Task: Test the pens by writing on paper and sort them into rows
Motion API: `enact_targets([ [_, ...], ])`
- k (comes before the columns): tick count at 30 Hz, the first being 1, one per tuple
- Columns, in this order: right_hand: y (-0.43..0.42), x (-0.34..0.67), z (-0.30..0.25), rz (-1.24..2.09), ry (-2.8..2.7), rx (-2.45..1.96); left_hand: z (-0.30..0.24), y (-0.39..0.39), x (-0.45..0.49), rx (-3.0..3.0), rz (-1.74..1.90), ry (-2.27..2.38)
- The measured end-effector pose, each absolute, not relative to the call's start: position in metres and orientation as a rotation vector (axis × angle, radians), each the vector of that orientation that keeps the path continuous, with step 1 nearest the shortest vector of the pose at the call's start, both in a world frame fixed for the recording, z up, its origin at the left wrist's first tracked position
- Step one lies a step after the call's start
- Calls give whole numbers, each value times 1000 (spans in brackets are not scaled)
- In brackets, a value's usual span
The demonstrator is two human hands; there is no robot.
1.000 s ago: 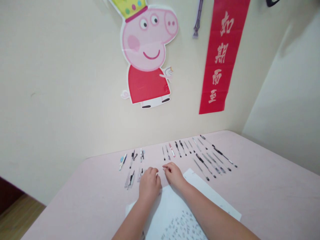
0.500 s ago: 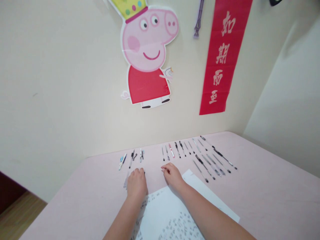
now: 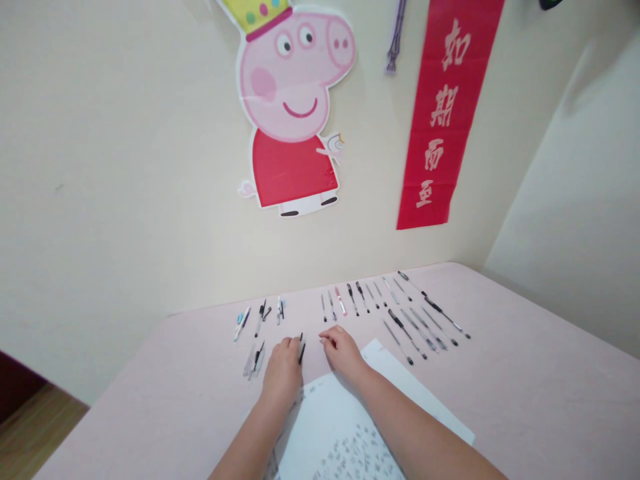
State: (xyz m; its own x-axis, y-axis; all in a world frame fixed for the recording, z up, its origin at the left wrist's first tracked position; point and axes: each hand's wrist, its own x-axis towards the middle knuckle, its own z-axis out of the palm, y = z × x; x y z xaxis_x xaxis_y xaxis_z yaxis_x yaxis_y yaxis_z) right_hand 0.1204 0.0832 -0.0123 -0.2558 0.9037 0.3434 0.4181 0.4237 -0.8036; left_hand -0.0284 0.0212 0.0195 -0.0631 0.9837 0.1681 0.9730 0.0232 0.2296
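Note:
My left hand (image 3: pixel 283 368) rests low over the table with its fingers curled closed. Slim black pen parts (image 3: pixel 302 350) stick out along its inner side, partly hidden by the fingers. Just left of that hand lies a small group of clear and black pen pieces (image 3: pixel 255 360). My right hand (image 3: pixel 343 350) has thumb and fingertips pinched together beside it. A small pale bit shows at its fingertips, too small to name. Under both forearms lie white sheets of paper (image 3: pixel 320 417), one covered in handwriting.
Several pens and refills (image 3: pixel 400 320) lie in two rows at the right on the pink tabletop (image 3: pixel 525 400). Farther back left are a blue-and-white pen (image 3: pixel 243 325), a black-capped pen (image 3: pixel 260 319) and a white pen (image 3: pixel 279 311). A wall stands behind the table.
My left hand has moved a little right, uncovering the clear and black pen pieces; more of the black parts beside its fingers now shows. My right hand stays pinched in nearly the same place.

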Motion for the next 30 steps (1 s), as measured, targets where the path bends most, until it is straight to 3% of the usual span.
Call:
enact_targets([
  [12, 74, 121, -3, 681, -1992, -1059, 7, 25, -22, 2094, 819, 1904],
  [30, 67, 122, 5, 603, -2103, -1028, 20, 21, -24, 2028, 677, 2008],
])
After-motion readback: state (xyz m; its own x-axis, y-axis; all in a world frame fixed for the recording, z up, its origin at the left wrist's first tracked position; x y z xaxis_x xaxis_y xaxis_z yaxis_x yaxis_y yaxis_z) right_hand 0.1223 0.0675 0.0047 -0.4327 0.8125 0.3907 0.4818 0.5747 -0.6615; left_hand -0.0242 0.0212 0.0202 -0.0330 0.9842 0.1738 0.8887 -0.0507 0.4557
